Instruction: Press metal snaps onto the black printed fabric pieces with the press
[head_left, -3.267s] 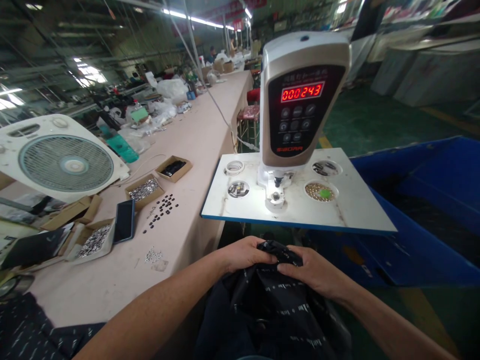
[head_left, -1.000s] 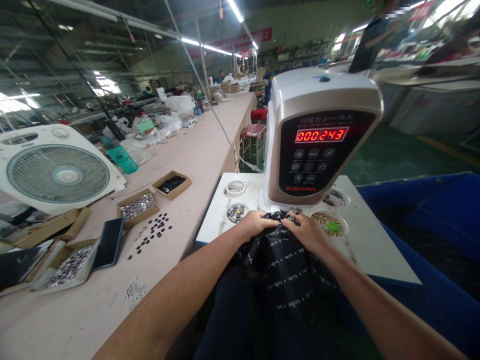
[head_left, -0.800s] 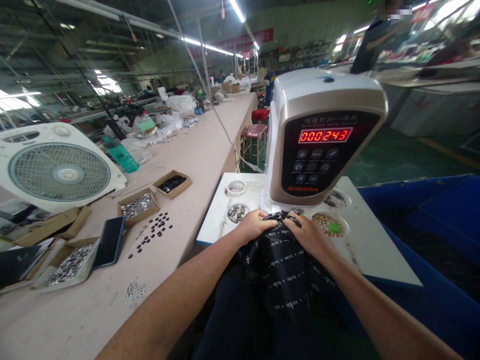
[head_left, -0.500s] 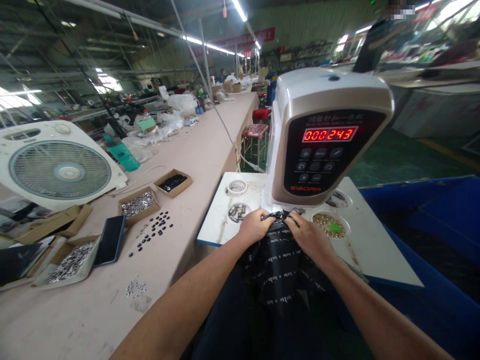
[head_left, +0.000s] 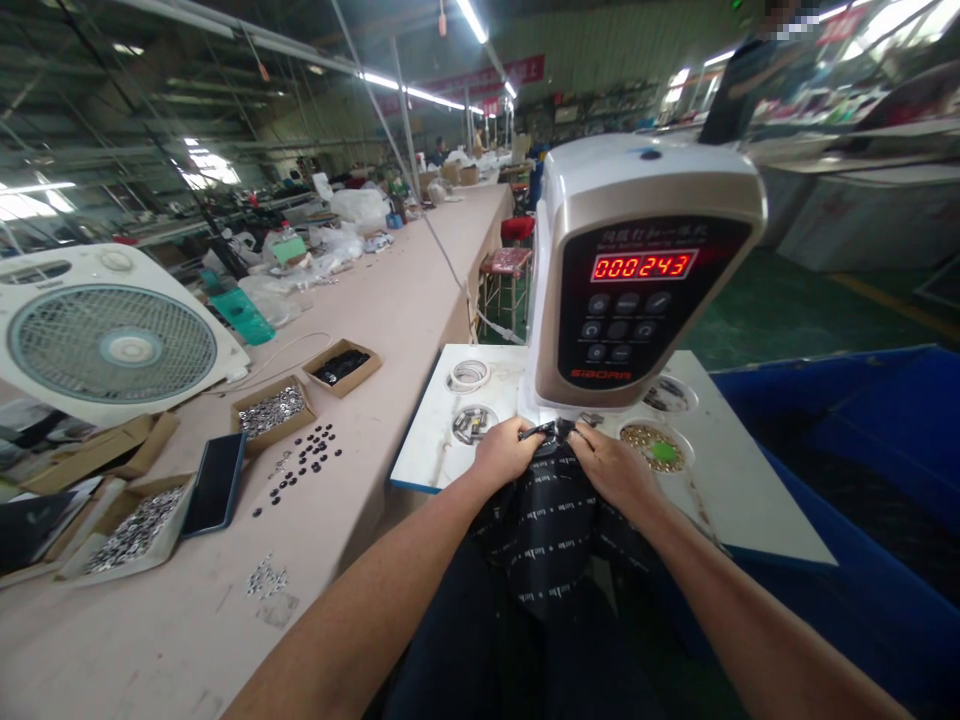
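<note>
A black printed garment (head_left: 551,520) runs from my lap up onto the white machine table (head_left: 427,450). My left hand (head_left: 504,450) pinches its top edge from the left, and my right hand (head_left: 611,465) pinches it from the right. Both hold the fabric under the head of the white snap press machine (head_left: 637,260), whose red display reads 000243. The press point itself is hidden behind the machine's front and my fingers.
Round wells in the table hold tape rings (head_left: 469,375), metal parts (head_left: 472,423) and brass snaps (head_left: 652,447). On the long pink bench to the left lie boxes of snaps (head_left: 274,408), loose black buttons (head_left: 304,462), a phone (head_left: 214,482) and a box fan (head_left: 112,335). A blue bin (head_left: 862,440) stands right.
Both hands rose from my lap and carried the garment's edge forward onto the table under the machine head. Over the last second they only shifted slightly; the counter stays at 000243.
</note>
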